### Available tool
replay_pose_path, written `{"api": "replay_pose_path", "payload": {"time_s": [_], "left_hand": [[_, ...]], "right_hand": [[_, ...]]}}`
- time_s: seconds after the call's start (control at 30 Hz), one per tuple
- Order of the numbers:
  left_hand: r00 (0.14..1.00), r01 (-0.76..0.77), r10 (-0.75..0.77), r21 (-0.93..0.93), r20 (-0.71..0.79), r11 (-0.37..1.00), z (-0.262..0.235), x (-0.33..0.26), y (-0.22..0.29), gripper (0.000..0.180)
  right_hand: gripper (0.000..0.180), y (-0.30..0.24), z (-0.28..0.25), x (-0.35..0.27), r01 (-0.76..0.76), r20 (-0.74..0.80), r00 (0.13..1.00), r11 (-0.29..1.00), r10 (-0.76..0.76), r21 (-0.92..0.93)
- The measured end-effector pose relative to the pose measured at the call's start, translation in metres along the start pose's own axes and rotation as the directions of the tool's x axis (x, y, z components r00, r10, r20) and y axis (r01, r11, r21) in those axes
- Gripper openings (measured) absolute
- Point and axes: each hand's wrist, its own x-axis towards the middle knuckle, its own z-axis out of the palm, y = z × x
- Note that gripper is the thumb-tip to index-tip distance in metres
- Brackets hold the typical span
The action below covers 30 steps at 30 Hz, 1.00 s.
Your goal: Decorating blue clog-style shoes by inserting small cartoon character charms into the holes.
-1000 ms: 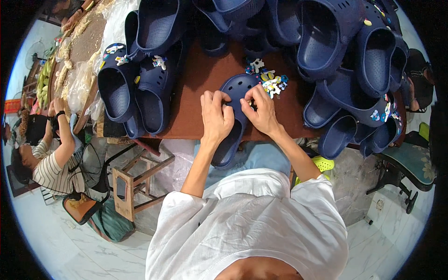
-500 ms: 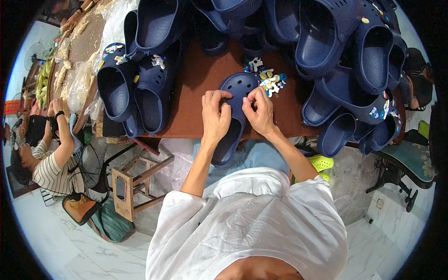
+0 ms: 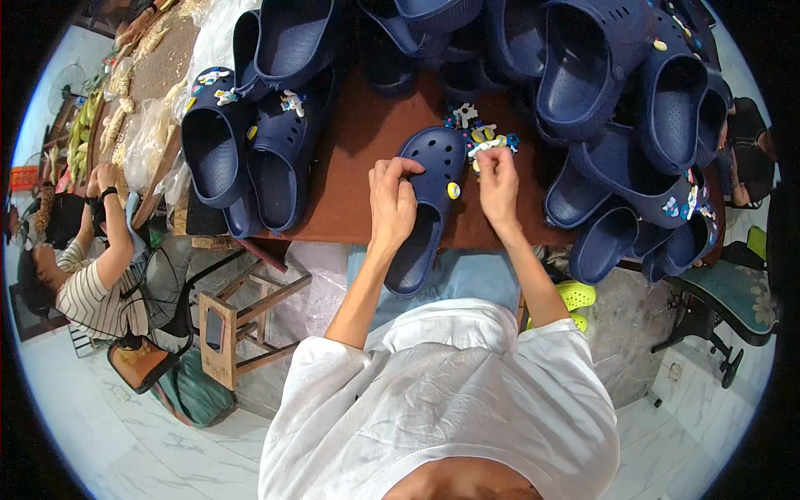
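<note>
1. The work in hand is fitting small charms into the holes of a navy clog (image 3: pixel 427 208), which lies toe-away on the brown table (image 3: pixel 350 167) with its heel hanging over the near edge.
2. The left hand (image 3: pixel 392 200) rests on the clog's left side, fingers curled over the rim, steadying it rather than pinching anything small.
3. The right hand (image 3: pixel 497 182) is just beside the clog's right edge, its fingertips closed on a pale charm at the near edge of the little heap of charms (image 3: pixel 479 133); what the charm depicts is too small to tell.
4. Done so far, as I judge it: 1 yellow round charm (image 3: pixel 453 190) sits on the clog's right side. The other holes on the toe look bare.
5. Left to do: most holes on this clog, I judge.
6. At the table's left, 2 clogs (image 3: pixel 242 142) already carry several charms; the large pile at right (image 3: pixel 633 100) shows a few decorated ones, many plain.
</note>
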Motion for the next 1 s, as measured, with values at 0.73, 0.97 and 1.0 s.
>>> {"api": "replay_pose_path", "payload": {"time_s": [0.73,0.97,1.0], "left_hand": [[0.982,0.181,-0.181,-0.022,-0.050,0.983,0.006,-0.012,0.001,0.015],[0.971,0.226,-0.228,-0.031,-0.071,0.974,0.006,-0.012,-0.001,0.013],[0.976,0.202,-0.203,-0.026,-0.075,0.979,0.007,-0.013,-0.004,0.013]], "right_hand": [[0.021,-0.048,0.009,-0.033,0.011,0.179,0.984,0.984,0.021,-0.180],[0.014,-0.043,0.012,-0.032,0.092,0.168,0.984,0.966,-0.052,-0.243],[0.014,-0.042,0.012,-0.032,0.096,0.172,0.984,0.966,-0.055,-0.242]]}}
